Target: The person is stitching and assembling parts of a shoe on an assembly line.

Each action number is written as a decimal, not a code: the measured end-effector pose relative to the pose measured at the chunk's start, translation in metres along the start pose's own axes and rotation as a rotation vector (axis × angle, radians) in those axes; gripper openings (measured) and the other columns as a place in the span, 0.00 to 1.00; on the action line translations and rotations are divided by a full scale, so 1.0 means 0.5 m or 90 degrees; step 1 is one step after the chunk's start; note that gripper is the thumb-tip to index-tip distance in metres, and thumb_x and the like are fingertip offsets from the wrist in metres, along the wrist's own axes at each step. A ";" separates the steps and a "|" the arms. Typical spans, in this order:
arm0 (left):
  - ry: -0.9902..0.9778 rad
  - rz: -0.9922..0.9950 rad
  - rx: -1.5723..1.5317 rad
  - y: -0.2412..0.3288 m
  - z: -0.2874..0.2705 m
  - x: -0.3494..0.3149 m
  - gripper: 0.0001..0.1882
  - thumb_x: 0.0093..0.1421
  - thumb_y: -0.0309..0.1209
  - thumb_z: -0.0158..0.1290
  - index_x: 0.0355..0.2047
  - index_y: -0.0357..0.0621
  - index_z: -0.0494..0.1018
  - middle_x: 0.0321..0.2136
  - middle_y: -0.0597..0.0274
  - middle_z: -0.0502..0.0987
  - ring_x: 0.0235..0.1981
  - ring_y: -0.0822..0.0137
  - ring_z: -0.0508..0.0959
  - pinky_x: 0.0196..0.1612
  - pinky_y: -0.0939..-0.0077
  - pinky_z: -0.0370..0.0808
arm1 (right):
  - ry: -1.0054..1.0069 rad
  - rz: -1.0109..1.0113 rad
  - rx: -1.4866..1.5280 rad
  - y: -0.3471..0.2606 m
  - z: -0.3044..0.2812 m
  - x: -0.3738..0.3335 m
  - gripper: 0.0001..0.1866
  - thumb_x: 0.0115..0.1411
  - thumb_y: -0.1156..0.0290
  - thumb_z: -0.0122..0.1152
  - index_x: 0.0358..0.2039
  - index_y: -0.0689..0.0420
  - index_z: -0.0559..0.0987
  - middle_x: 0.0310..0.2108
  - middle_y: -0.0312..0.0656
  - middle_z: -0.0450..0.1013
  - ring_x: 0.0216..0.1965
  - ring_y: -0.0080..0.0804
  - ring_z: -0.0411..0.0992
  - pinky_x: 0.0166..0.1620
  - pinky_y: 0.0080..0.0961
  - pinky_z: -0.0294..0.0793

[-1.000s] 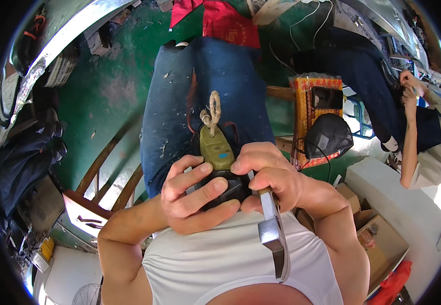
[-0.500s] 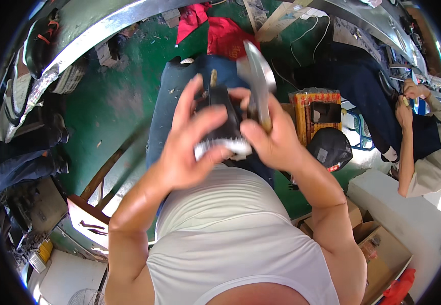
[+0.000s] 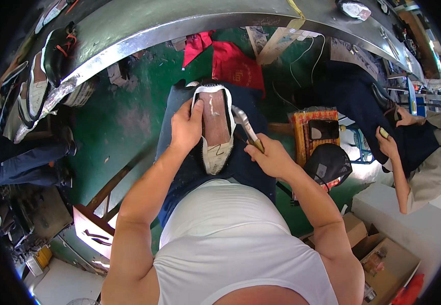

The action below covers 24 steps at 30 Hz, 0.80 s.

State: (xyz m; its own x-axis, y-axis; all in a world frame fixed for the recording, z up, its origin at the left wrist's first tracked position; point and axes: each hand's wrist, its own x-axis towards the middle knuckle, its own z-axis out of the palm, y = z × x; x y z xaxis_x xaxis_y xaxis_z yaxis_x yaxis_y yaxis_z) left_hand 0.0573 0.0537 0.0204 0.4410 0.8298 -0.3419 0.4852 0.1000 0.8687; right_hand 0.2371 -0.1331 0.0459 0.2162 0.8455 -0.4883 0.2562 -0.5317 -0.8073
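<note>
A shoe upper on a last (image 3: 215,122) lies bottom-up across my lap, its brown insole showing inside a white folded edge, with a paler heel part towards me. My left hand (image 3: 188,122) grips its left side, thumb pressed on the rim. In my right hand (image 3: 272,156) is a hammer (image 3: 247,128) with a shiny metal head and a yellowish handle. The hammer's head is close to the shoe's right edge; whether it touches, I cannot tell. The shoe's underside is hidden.
A metal-edged bench (image 3: 144,35) curves across the far side, with several shoes (image 3: 40,84) at its left. Right of my lap are a woven-seat stool (image 3: 302,145) and a black bag (image 3: 327,165). A co-worker (image 3: 406,157) sits at right; a cardboard box (image 3: 391,264) stands nearer.
The shoe has turned from a blurred, tilted position to bottom-up on my lap. My left hand has shifted to its left side. The hammer has come down beside the shoe's right edge.
</note>
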 end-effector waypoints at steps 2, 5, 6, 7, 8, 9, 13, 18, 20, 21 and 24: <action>0.041 0.040 -0.045 -0.052 0.027 -0.014 0.25 0.68 0.35 0.49 0.62 0.34 0.65 0.53 0.45 0.76 0.53 0.60 0.77 0.56 0.70 0.71 | -0.006 -0.083 -0.242 -0.020 -0.002 -0.014 0.18 0.65 0.59 0.56 0.43 0.62 0.72 0.28 0.51 0.76 0.31 0.50 0.77 0.37 0.42 0.74; 0.042 0.014 -0.187 -0.051 0.048 -0.045 0.27 0.68 0.32 0.46 0.65 0.36 0.61 0.56 0.44 0.74 0.55 0.61 0.75 0.57 0.71 0.69 | -0.034 -0.109 -0.299 -0.024 0.006 -0.013 0.16 0.64 0.59 0.56 0.40 0.61 0.72 0.30 0.54 0.77 0.34 0.57 0.76 0.38 0.48 0.73; 0.012 -0.055 -0.287 -0.046 0.050 -0.053 0.27 0.68 0.30 0.44 0.67 0.36 0.58 0.57 0.44 0.72 0.56 0.61 0.74 0.58 0.71 0.68 | -0.048 -0.127 -0.351 -0.024 0.006 -0.010 0.15 0.64 0.60 0.56 0.38 0.61 0.72 0.30 0.54 0.77 0.35 0.57 0.76 0.38 0.48 0.73; 0.002 -0.055 -0.246 -0.070 0.053 -0.052 0.31 0.64 0.24 0.43 0.69 0.37 0.55 0.59 0.45 0.71 0.58 0.60 0.72 0.60 0.72 0.67 | -0.053 -0.127 -0.351 -0.026 0.005 -0.008 0.15 0.64 0.60 0.56 0.38 0.61 0.72 0.30 0.54 0.77 0.35 0.57 0.76 0.38 0.48 0.73; 0.005 -0.059 -0.248 -0.083 0.050 -0.048 0.31 0.64 0.24 0.43 0.69 0.37 0.55 0.59 0.45 0.71 0.58 0.60 0.72 0.60 0.72 0.67 | -0.062 -0.110 -0.382 -0.030 0.003 -0.005 0.14 0.64 0.60 0.56 0.37 0.61 0.71 0.30 0.55 0.77 0.35 0.57 0.76 0.39 0.49 0.73; -0.001 -0.019 -0.164 -0.096 0.049 -0.046 0.32 0.61 0.22 0.42 0.68 0.37 0.55 0.59 0.46 0.71 0.58 0.59 0.72 0.61 0.72 0.66 | -0.075 -0.090 -0.411 -0.032 0.002 -0.009 0.14 0.64 0.61 0.55 0.36 0.61 0.71 0.31 0.55 0.77 0.36 0.57 0.76 0.40 0.50 0.74; -0.335 -0.102 -0.290 -0.039 -0.040 -0.032 0.40 0.51 0.16 0.43 0.69 0.39 0.56 0.59 0.52 0.71 0.56 0.58 0.74 0.59 0.73 0.69 | -0.093 -0.020 -0.497 -0.054 -0.018 -0.022 0.12 0.64 0.64 0.55 0.36 0.61 0.72 0.31 0.56 0.77 0.37 0.58 0.76 0.42 0.50 0.74; -0.323 -0.006 -0.230 -0.061 -0.009 -0.074 0.51 0.49 0.21 0.56 0.72 0.38 0.43 0.65 0.49 0.61 0.66 0.57 0.63 0.67 0.71 0.58 | -0.141 -0.021 -0.459 -0.044 -0.042 -0.026 0.14 0.63 0.67 0.55 0.42 0.64 0.72 0.39 0.59 0.76 0.43 0.55 0.75 0.46 0.47 0.73; -0.328 0.013 -0.177 -0.099 0.008 -0.096 0.58 0.47 0.25 0.61 0.72 0.35 0.37 0.69 0.46 0.54 0.70 0.58 0.54 0.70 0.72 0.50 | -0.069 -0.249 -0.417 -0.016 -0.046 -0.036 0.20 0.61 0.70 0.57 0.50 0.69 0.70 0.46 0.60 0.73 0.48 0.56 0.73 0.49 0.45 0.72; -0.303 0.035 -0.209 -0.101 0.019 -0.112 0.58 0.47 0.25 0.61 0.72 0.34 0.35 0.70 0.45 0.51 0.71 0.58 0.51 0.70 0.73 0.48 | -0.069 -0.246 -0.417 -0.017 -0.044 -0.039 0.20 0.61 0.70 0.57 0.50 0.69 0.70 0.46 0.60 0.73 0.48 0.56 0.73 0.49 0.45 0.72; -0.285 0.052 -0.267 -0.120 0.034 -0.127 0.61 0.47 0.23 0.60 0.71 0.34 0.29 0.72 0.43 0.42 0.73 0.60 0.46 0.71 0.74 0.43 | -0.018 -0.388 -0.523 -0.042 -0.032 -0.029 0.27 0.56 0.75 0.59 0.55 0.73 0.67 0.48 0.61 0.71 0.50 0.56 0.71 0.52 0.41 0.72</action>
State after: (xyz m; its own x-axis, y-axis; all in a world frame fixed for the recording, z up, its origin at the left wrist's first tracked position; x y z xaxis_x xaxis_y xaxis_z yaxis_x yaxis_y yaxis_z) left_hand 0.0128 -0.0144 -0.0160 0.7826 0.5421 -0.3061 0.1381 0.3282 0.9345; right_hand 0.2438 -0.1352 0.0751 -0.1870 0.9785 -0.0865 0.8837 0.1291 -0.4498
